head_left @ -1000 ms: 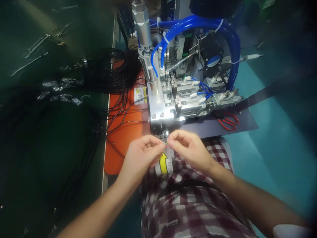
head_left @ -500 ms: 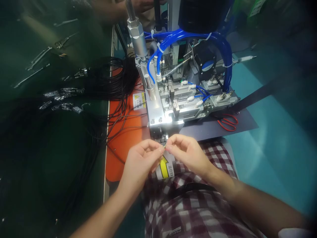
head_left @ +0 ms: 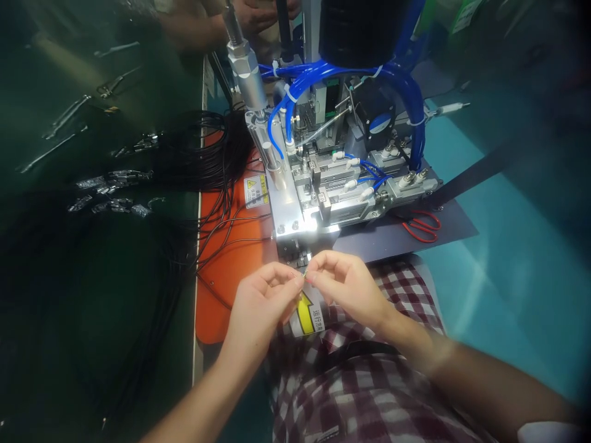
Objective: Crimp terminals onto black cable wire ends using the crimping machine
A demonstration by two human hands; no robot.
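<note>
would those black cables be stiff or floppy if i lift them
The black cables would probably sag, since they curve loosely over the orange surface. They may snag on one another, as many strands overlap. A single strand, looking thin, is likely light.

Lying at three o'clock, red-handled scissors (head_left: 422, 237) on a dark sheet (head_left: 455, 226); at two, a slim white-bodied implement (head_left: 447, 110); near one, a blurred, white-labelled green object (head_left: 466, 15); toward ten, slim metal tools (head_left: 68, 117).

Tiny greenish piece (head_left: 305, 274) between fingers (head_left: 292, 285)
</note>
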